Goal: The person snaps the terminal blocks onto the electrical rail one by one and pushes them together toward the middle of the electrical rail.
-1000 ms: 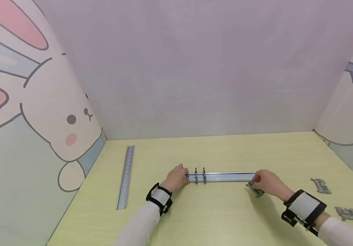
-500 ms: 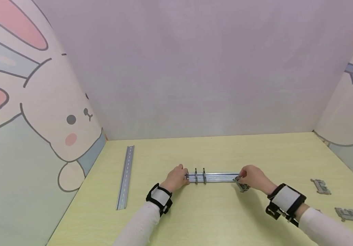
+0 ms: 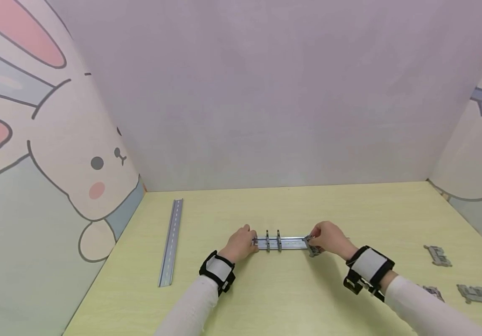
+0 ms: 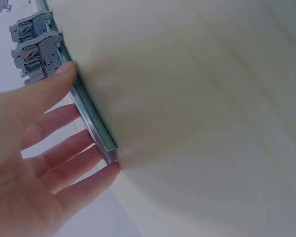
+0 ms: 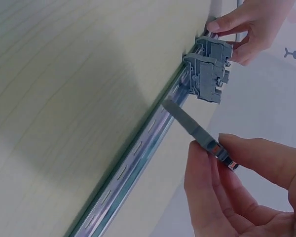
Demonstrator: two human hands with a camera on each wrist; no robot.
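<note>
Between right-hand fingers (image 5: 200,182) sits a slim, orange-flecked grey block (image 5: 197,132).

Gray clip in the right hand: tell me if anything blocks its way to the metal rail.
Nothing visible stands between the gray clip in the right hand and the metal rail. The two mounted clips sit further along it, toward the left hand.

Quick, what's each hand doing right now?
Left hand: holding the metal rail near one end.
Right hand: pinching a small gray block between thumb and fingers.
</note>
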